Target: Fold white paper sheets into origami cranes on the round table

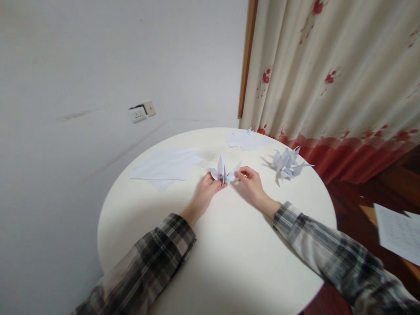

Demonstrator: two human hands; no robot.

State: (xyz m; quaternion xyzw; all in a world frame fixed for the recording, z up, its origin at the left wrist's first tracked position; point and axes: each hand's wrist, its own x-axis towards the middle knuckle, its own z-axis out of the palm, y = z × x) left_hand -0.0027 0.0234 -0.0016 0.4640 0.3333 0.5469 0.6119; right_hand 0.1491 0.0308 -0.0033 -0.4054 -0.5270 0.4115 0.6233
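Note:
A white folded paper crane is held just above the round white table, its middle point standing up. My left hand grips its lower left side, thumb in front and fingers behind or below. At the crane's right tip, my right hand pinches the paper between thumb and forefinger. To the right of that hand, several finished-looking paper cranes lie in a heap. White paper sheets are stacked at the table's left, beyond my left hand.
More paper pieces lie at the table's far edge. Behind stand a white wall with a socket and a flowered curtain. At the right, a written sheet rests on a lower wooden surface.

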